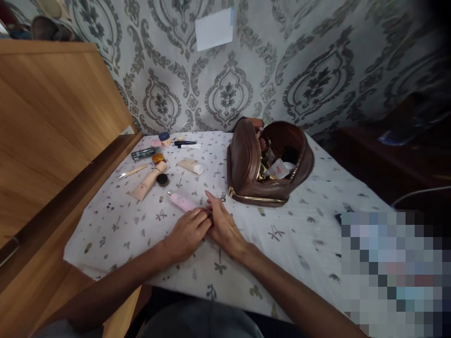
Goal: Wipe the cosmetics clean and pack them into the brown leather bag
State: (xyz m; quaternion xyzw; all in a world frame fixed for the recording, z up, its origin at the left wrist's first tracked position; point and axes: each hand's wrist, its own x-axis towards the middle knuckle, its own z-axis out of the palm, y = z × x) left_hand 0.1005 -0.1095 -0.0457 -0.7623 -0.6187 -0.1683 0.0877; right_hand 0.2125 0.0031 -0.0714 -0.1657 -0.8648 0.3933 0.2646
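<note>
Lying out across the left of the frame on the printed cloth point(132, 234) are a makeup brush point(133, 172), a dark green bottle point(145, 154), a peach squeeze tube point(148, 182), an amber-coloured jar point(158, 158), a black pot point(162, 180) and a blue-capped jar point(164, 139). Near the centre, a pink squeeze tube point(180, 201) is lying slantwise, while a black pen point(185, 142) and a white-capped cream tube point(190, 165) are resting above it. The left hand point(188, 232) is curling beside the pink tube's lower right end and meeting the right hand point(225, 227); fingers are covering that end, so whether either is gripping it I cannot tell. Right of centre, a brown zippered bag point(243, 159) is standing open, other cosmetics point(278, 169) showing inside, so the work is seemingly sitting partway: many pieces out, others within.
</note>
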